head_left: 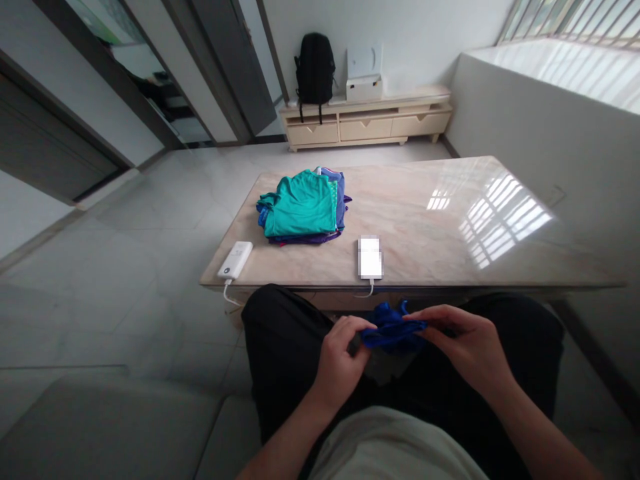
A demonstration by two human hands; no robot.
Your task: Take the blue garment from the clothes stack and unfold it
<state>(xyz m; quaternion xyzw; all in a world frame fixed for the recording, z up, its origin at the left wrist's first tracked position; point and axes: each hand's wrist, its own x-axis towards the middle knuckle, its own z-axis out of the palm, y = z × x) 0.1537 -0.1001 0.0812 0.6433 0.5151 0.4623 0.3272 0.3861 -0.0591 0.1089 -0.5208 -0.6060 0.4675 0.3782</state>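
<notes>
Between my knees, just in front of the table edge, a bunched piece of blue cloth (393, 330) hangs from both hands; its kind does not show. My left hand (343, 350) pinches its left end between thumb and fingers. At the opposite end, my right hand (463, 337) is closed on it in the same way. Beyond them on the table lies a stack of folded clothes, with a teal garment (303, 203) on top and a blue-purple garment (341, 200) showing at its right side.
The marble-topped table (400, 200) spans the front of my legs. A white power bank (235, 260) with a cable rests near its left corner, and a phone (370, 259) with a cable near the front edge. Farther back, a low cabinet (365, 130) bears a black backpack (315, 70).
</notes>
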